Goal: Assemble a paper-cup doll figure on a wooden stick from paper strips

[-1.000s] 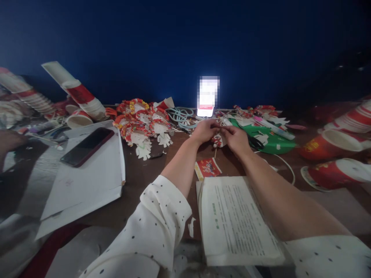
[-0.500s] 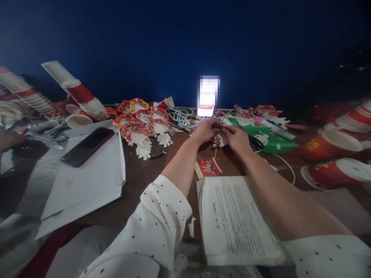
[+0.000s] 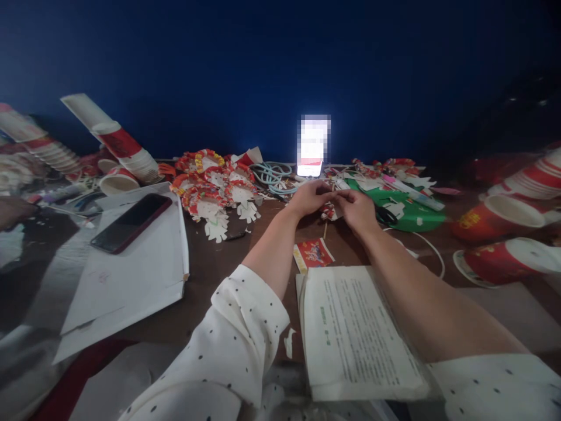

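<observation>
My left hand (image 3: 310, 197) and my right hand (image 3: 357, 207) meet at the fingertips above the table, both closed in a pinch. Between and just below them shows a small red-and-white paper craft piece (image 3: 328, 211), mostly covered by the fingers. A thin stick (image 3: 325, 230) points down from beneath it. Close in front of the hands lies a red printed card (image 3: 314, 254). Behind them a lit phone (image 3: 310, 166) stands upright. Black scissor handles (image 3: 385, 215) rest beside my right hand on a green sheet (image 3: 421, 219).
Nearest me is an open-faced printed booklet (image 3: 359, 333). At left, a dark phone (image 3: 131, 223) lies on white paper (image 3: 131, 286), near a heap of red-and-white paper crafts (image 3: 214, 187). Paper cups (image 3: 499, 219) lie at right. Another person's hand (image 3: 15, 211) shows at far left.
Both hands stay at the same spot; the fingers shift slightly, the right fingertips moving a little toward the left hand. The whole view shifts slightly.
</observation>
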The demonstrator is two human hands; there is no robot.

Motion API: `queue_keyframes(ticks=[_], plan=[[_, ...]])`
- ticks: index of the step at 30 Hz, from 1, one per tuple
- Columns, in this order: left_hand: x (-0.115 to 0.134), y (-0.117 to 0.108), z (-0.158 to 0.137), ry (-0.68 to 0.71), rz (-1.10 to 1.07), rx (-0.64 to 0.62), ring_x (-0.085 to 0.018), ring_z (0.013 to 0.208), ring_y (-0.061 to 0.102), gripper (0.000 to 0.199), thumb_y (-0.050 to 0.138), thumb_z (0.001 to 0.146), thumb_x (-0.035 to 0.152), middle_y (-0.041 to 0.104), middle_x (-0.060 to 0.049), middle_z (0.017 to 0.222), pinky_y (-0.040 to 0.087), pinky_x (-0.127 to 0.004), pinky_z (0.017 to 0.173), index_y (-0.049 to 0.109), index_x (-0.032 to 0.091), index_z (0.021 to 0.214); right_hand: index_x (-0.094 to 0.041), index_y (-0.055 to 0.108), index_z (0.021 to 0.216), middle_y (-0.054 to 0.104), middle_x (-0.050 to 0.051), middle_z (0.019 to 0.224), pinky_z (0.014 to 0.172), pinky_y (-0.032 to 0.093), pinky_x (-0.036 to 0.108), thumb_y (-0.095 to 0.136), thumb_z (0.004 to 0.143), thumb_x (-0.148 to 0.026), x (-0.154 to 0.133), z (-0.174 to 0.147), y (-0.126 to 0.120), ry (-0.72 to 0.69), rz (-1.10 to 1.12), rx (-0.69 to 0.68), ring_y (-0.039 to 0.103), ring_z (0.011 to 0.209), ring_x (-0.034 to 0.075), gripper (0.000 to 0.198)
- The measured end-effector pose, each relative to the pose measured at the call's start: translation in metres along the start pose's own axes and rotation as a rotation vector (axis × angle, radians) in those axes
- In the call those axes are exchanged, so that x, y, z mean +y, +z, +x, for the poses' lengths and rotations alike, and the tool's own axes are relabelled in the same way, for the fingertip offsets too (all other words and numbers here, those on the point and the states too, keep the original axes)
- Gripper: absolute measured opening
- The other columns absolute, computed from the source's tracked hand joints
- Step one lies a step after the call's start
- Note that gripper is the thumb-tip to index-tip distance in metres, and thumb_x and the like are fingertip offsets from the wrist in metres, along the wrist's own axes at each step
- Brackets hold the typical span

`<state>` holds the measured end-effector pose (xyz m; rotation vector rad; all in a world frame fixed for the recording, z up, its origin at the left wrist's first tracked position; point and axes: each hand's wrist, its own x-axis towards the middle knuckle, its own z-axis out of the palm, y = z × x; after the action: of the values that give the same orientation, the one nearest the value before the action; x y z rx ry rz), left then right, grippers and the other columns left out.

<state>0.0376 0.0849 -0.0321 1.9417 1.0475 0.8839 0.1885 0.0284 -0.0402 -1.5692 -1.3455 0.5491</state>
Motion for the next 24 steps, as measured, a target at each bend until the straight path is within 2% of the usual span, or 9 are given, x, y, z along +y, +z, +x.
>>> queue_keyframes(ticks=[4,12,18,24], plan=[[-0.0008,-0.0004,-0.0003,-0.002,0.068,-0.007,-0.016,0.088,0.064,0.024,0.07,0.083,0.034,0.074,-0.005,0.097,0.049,-0.031,0.088,0.075,0.017,0.099,-0.015,0.078,0.097,0.078,0.01,0.094,0.083,0.053,0.037,0.069,0.078,-0.035,0.0005,0.0007,-0.0002,0.007,-0.024,0.039,0.07,0.086,0.024,0.029],[0.0013,-0.0039,-0.0023,-0.021,0.197,-0.012,-0.019,0.09,0.066,0.021,0.064,0.087,0.034,0.074,-0.005,0.095,0.05,-0.032,0.087,0.077,0.02,0.096,-0.017,0.077,0.098,0.078,0.008,0.093,0.084,0.054,0.039,0.066,0.08,-0.036,0.0081,0.0031,0.0017,-0.005,-0.033,0.031,0.071,0.086,0.025,0.029],[-0.0059,-0.0016,0.0007,-0.012,0.18,-0.028,-0.023,0.092,0.068,0.019,0.068,0.084,0.033,0.076,-0.006,0.096,0.05,-0.036,0.089,0.078,0.021,0.095,-0.018,0.077,0.096,0.078,0.008,0.094,0.083,0.054,0.039,0.065,0.079,-0.035,0.0061,0.0031,0.0009,-0.036,-0.062,0.022,0.07,0.086,0.025,0.027],[-0.0053,-0.0013,-0.0004,-0.002,0.205,-0.026,-0.022,0.092,0.067,0.019,0.068,0.084,0.031,0.075,-0.007,0.099,0.05,-0.035,0.088,0.077,0.019,0.096,-0.018,0.078,0.095,0.079,0.008,0.095,0.084,0.054,0.039,0.065,0.079,-0.034,0.0008,0.0017,-0.0003,-0.027,-0.083,0.015,0.07,0.086,0.025,0.026]])
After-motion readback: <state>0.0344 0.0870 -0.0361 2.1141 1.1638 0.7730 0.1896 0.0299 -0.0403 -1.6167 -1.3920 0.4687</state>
